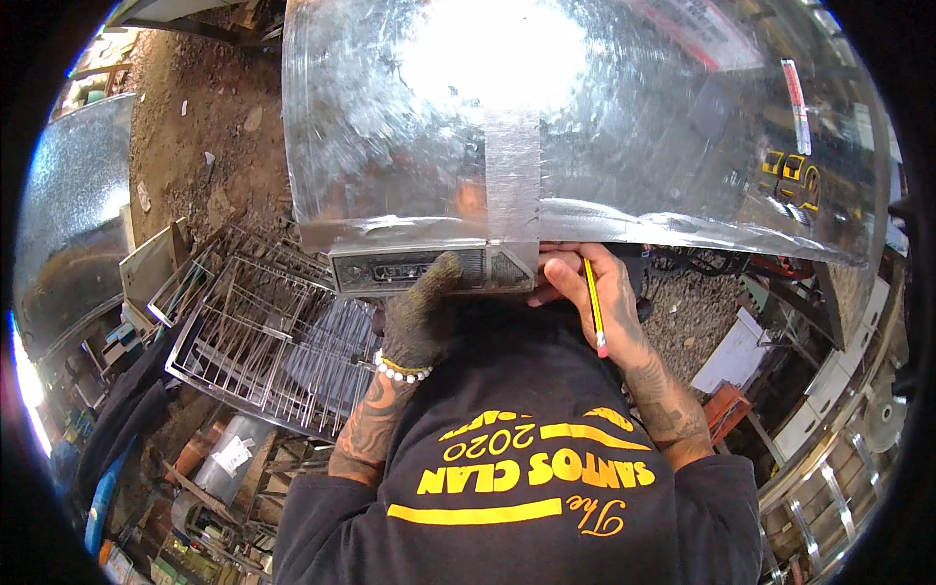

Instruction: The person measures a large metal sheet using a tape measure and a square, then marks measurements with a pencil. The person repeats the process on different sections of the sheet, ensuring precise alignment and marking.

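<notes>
Pencil in hand, square against shiny sheet

Nearest is the person's black T-shirt (pixel 526 390), with yellow print across it. Just beyond, both hands are at a metal square (pixel 509 263), which sits at the near edge of a large metal sheet. The left hand (pixel 429 307), in a dark glove, is clamped on the square's handle, thumb on top; its fingers are out of sight. A white bead bracelet (pixel 402 370) circles that wrist. The bare right hand (pixel 600 292) is closed on a yellow-and-black pencil (pixel 594 307), whose pink end points back toward the person. Its fingertips are at the right end of the handle; whether they press on it cannot be told.

The square's wide blade runs away from the person, flat over the metal sheet (pixel 380 146), which throws back a bright white glare. A red-and-white strip (pixel 797 107) shows near its right side.

Around this, a wire rack (pixel 263 322) lies to the left, and a white board (pixel 731 349) leans at the right. Farther left are brown dirt ground (pixel 210 117) and a second metal sheet (pixel 73 195).
</notes>
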The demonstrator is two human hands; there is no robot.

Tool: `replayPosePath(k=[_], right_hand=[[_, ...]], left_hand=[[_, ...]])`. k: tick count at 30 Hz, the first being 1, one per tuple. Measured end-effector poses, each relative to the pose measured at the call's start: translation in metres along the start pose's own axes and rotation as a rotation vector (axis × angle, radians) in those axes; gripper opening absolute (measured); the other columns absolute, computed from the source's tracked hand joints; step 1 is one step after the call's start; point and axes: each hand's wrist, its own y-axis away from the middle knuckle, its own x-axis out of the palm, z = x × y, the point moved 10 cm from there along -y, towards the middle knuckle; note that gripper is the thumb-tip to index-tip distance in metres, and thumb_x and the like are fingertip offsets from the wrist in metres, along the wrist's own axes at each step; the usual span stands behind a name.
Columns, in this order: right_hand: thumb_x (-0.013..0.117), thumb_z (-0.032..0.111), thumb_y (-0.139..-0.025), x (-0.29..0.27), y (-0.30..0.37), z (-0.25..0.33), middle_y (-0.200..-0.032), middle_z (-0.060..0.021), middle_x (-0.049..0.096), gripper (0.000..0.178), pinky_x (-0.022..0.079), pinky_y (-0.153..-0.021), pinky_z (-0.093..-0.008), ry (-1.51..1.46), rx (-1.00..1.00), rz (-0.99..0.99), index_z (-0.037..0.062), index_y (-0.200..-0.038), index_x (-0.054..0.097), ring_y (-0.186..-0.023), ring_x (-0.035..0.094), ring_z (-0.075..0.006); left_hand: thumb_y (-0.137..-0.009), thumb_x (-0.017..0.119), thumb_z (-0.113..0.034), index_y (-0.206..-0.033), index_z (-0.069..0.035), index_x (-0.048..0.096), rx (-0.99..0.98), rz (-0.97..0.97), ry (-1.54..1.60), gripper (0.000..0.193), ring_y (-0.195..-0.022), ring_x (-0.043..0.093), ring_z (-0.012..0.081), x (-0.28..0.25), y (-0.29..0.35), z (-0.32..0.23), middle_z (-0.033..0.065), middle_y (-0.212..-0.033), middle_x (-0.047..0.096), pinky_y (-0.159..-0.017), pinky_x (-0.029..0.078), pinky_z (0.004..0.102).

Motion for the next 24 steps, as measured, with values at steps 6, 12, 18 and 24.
replayPosePath(k=[6,12,18,24], right_hand=[[0.074,0.019,-0.091,0.002,-0.013,-0.019,-0.1,-0.0058,0.071,0.029,0.051,-0.082,-0.0264,-0.132,0.082,-0.062,0.0026,-0.114,0.067,-0.09,0.064,-0.0117],[0.076,0.017,-0.09,0.008,-0.019,-0.018,-0.096,-0.0015,0.07,0.025,0.049,-0.073,-0.0246,-0.123,0.088,-0.031,0.0042,-0.11,0.069,-0.082,0.06,-0.0084],[0.076,0.017,-0.09,0.009,-0.02,-0.014,-0.091,0.0012,0.068,0.022,0.048,-0.07,-0.0244,-0.102,0.066,-0.02,0.005,-0.107,0.07,-0.078,0.057,-0.0071],[0.074,0.017,-0.092,0.007,-0.021,-0.014,-0.089,0.0024,0.067,0.02,0.048,-0.069,-0.024,-0.113,0.04,-0.019,0.005,-0.107,0.07,-0.077,0.056,-0.0065]], left_hand=[[-0.074,0.074,0.002,-0.134,-0.009,0.06,0.429,-0.044,-0.74,0.062,-0.12,0.062,0.0319,-0.009,0.015,-0.007,0.0173,-0.122,0.067,-0.101,0.048,0.0412],[-0.094,0.064,-0.008,-0.129,0.0,0.059,0.375,-0.065,-0.907,0.036,-0.115,0.062,0.0218,0.004,0.015,-0.032,0.0121,-0.123,0.066,-0.097,0.052,0.0382],[-0.101,0.056,-0.02,-0.125,0.003,0.06,0.245,-0.18,-0.659,0.034,-0.108,0.064,0.0227,-0.013,0.009,-0.016,0.0123,-0.119,0.067,-0.095,0.052,0.037],[-0.093,0.065,-0.01,-0.129,0.0,0.059,0.416,-0.126,-0.936,0.038,-0.111,0.065,0.0248,-0.001,0.013,-0.031,0.0145,-0.121,0.067,-0.094,0.053,0.0379]])
